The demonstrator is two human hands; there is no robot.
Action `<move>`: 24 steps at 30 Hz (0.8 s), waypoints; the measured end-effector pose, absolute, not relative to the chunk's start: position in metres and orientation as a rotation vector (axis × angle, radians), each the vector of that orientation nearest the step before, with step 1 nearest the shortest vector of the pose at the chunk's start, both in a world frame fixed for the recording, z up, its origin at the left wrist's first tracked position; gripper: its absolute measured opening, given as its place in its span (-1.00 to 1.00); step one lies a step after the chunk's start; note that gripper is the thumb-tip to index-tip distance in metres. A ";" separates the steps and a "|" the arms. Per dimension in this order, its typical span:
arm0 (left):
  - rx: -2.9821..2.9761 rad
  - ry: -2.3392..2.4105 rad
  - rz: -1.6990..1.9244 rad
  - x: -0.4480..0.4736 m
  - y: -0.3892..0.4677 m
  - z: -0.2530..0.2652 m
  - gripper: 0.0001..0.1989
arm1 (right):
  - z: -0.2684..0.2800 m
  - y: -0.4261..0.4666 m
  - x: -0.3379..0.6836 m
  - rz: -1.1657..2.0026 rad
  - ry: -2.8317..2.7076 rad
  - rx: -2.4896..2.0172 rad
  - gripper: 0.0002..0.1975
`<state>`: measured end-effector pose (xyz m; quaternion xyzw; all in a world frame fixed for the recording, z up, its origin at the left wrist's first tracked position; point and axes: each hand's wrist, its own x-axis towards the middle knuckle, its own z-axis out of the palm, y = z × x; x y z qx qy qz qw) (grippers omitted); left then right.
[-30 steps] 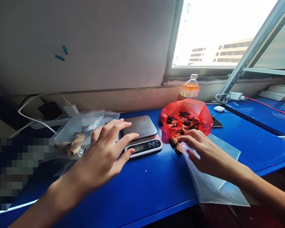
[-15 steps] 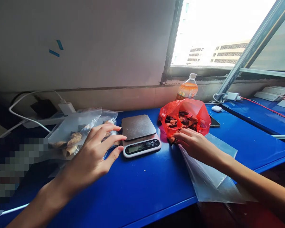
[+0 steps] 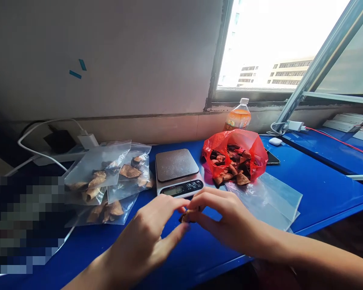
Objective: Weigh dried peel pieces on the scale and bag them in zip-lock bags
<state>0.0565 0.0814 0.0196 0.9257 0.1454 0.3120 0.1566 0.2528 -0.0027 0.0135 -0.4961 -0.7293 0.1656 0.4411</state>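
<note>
In front of the kitchen scale (image 3: pixel 177 166), whose display seems to show 0.0, both my hands meet around a small brown dried piece (image 3: pixel 185 218). My right hand (image 3: pixel 226 219) pinches it between thumb and fingertips. The thumb and fingers of my left hand (image 3: pixel 153 231) close on the piece from the other side. Beyond my right hand, an open red plastic bag (image 3: pixel 210 147) holds many similar dried brown pieces (image 3: pixel 234 163). To the left of the scale lie several clear zip bags (image 3: pixel 92 157) with dried pieces inside.
Flat clear bags (image 3: pixel 278 197) lie on the blue table (image 3: pixel 314 177) at right. Behind the red bag are a drink bottle (image 3: pixel 239 114), a phone (image 3: pixel 272 158) and a white earbud case (image 3: pixel 275 141). Cables and a power strip (image 3: pixel 57 156) sit back left.
My right hand has left the red bag with a dried piece and moved left to the scale's front. My left hand has come right and down to meet it.
</note>
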 end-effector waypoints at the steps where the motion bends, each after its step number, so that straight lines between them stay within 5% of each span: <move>1: 2.624 0.432 0.899 0.058 0.080 0.019 -0.81 | 0.014 0.000 0.249 0.422 -1.816 -1.225 -0.94; 11: 2.446 0.920 1.053 0.041 0.106 0.042 -0.88 | 0.005 0.004 0.336 -0.500 -1.996 -1.526 -0.88; 24: 2.678 0.516 0.671 0.189 0.121 0.066 -0.81 | -0.016 0.022 0.371 -0.508 -2.282 -1.623 -0.82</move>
